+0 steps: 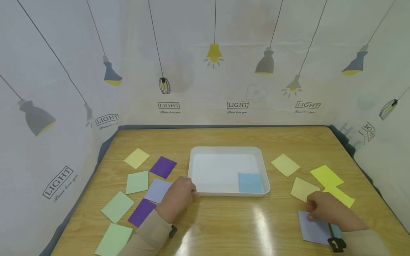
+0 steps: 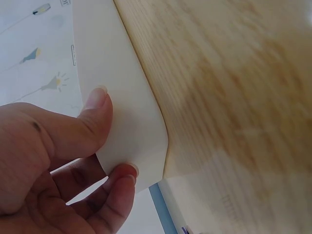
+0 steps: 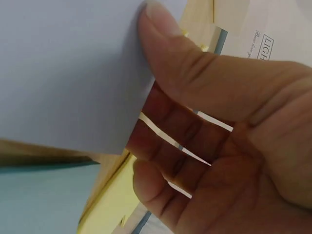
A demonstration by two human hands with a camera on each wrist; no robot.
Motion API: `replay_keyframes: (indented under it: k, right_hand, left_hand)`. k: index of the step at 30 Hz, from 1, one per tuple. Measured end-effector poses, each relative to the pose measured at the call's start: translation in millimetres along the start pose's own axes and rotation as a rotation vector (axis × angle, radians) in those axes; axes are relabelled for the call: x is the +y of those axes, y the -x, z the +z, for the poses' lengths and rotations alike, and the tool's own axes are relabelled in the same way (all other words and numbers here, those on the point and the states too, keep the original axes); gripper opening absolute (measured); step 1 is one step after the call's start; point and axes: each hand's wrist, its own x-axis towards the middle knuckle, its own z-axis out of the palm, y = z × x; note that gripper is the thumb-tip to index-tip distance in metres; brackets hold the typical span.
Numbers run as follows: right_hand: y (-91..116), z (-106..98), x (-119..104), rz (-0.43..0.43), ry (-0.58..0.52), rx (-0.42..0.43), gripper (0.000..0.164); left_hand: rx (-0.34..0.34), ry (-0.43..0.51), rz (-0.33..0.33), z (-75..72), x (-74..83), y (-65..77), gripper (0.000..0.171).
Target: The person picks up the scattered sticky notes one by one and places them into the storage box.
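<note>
My left hand [image 1: 179,197] grips the near left corner of a white tray [image 1: 224,194]; the left wrist view shows the thumb on the outer wall [image 2: 122,97] and the fingers over the rim. A light blue paper square [image 1: 250,183] lies in the tray's near right corner. At the right, my right hand [image 1: 331,209] pinches a lavender paper square [image 1: 312,227] by its edge. In the right wrist view the thumb lies on the lavender face, with the other fingers behind it. Another blue paper [image 1: 336,231] shows beneath my right wrist, mostly hidden.
Left of the tray lie pale green squares [image 1: 117,207], purple squares [image 1: 163,167], a lavender square [image 1: 157,190] and a pale yellow one [image 1: 137,158]. Pale yellow [image 1: 285,165] and bright yellow papers [image 1: 326,175] lie on the right. A printed curtain [image 1: 198,117] surrounds the wooden table [image 1: 224,227].
</note>
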Motion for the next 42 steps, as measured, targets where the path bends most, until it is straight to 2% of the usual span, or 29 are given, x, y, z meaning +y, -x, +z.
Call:
replay_keyframes:
  k: [4, 14, 20, 31, 42]
  right_hand:
    - [2.5, -4.3, 3.7, -0.006, -0.026, 0.005, 0.025]
    - [9.8, -17.5, 6.3, -0.089, -0.090, 0.050, 0.018]
    - [10.8, -23.5, 4.6, -0.129, -0.045, 0.065, 0.006]
    - [12.2, -28.6, -3.1, -0.207, -0.032, 0.096, 0.009]
    - [11.0, -29.2, -8.4, -0.206, -0.017, 0.130, 0.010]
  left_hand:
    - [-0.001, 0.007, 0.006, 0.4, -0.2, -0.8, 0.015]
    - [-0.011, 0.009, 0.003, 2.4, 0.6, -1.6, 0.015]
    - [-0.011, 0.008, -0.007, 4.0, 1.5, -1.4, 0.015]
    - [-0.018, 0.028, -0.045, 3.6, -1.2, 3.1, 0.013]
    - [-0.010, 0.039, -0.029, 4.1, -1.5, -0.9, 0.015]
